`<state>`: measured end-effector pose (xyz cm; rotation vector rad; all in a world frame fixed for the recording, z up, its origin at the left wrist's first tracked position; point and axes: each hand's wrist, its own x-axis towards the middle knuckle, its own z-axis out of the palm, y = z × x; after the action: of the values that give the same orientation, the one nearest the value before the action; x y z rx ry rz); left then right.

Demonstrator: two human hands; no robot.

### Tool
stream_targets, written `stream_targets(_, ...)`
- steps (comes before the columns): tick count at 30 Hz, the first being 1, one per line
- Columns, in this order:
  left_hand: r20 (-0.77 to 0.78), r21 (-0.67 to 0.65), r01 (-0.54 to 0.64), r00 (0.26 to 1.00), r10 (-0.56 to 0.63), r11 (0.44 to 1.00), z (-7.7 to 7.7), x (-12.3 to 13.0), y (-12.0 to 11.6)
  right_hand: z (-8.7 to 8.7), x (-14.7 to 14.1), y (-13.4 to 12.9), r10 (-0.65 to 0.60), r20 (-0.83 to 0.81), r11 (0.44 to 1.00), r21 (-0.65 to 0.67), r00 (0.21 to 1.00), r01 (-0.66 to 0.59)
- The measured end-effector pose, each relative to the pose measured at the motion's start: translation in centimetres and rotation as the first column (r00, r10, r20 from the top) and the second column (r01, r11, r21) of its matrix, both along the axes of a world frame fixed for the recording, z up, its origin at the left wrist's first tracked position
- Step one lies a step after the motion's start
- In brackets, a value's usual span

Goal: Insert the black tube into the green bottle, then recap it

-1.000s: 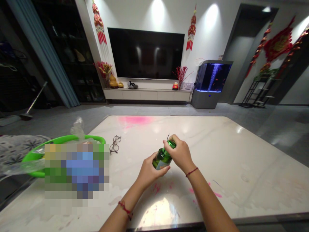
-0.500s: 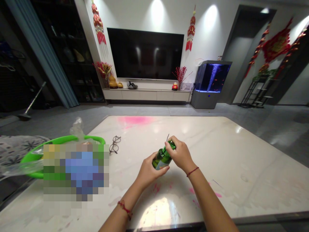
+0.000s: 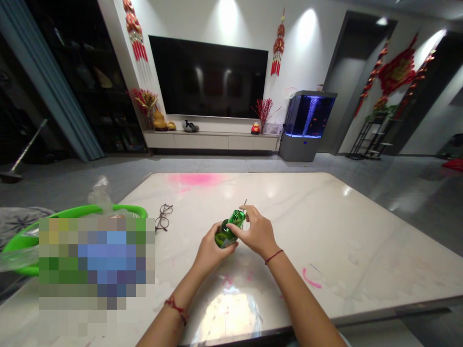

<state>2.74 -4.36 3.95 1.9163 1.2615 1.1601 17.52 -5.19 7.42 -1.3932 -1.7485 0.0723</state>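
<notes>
A small dark green glass bottle (image 3: 223, 235) leans in my left hand (image 3: 212, 250), whose fingers and thumb wrap round its body. The bottle's shiny green top (image 3: 237, 218) is tilted up and to the right. My right hand (image 3: 257, 232) grips this top, thumb on the near side and fingertips at the far side. A thin dark stick-like piece (image 3: 245, 202) sticks up by the right fingertips; I cannot tell whether it belongs to the bottle. Both hands are above the pale marble-look table (image 3: 289, 202).
Eyeglasses (image 3: 164, 217) lie on the table left of my hands. Farther left stands a green basket (image 3: 130, 210) with plastic bags, its contents partly blurred out. Pink stains (image 3: 197, 179) mark the tabletop. A TV (image 3: 210, 77) and a lit fish tank (image 3: 309, 115) stand beyond.
The view has swung slightly to the right. My right fingers have spread more and shifted round the bottle's top, so more of the shiny green shows. The left hand keeps its hold.
</notes>
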Motion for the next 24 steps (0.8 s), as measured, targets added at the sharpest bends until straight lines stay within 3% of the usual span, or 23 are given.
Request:
stream_targets(16,0.018,-0.04,-0.101,0.995,0.102,0.994,0.6,-0.6,0.4,-1.1,1.8,0.9,0.035,-0.093,0.999,0.019,0.995,-0.034)
stream_targets(24,0.004,-0.005,-0.099,0.995,0.099,0.995,0.3,-0.5,0.4,-0.8,0.5,1.0,0.129,-0.393,0.986,-0.047,0.911,-0.16)
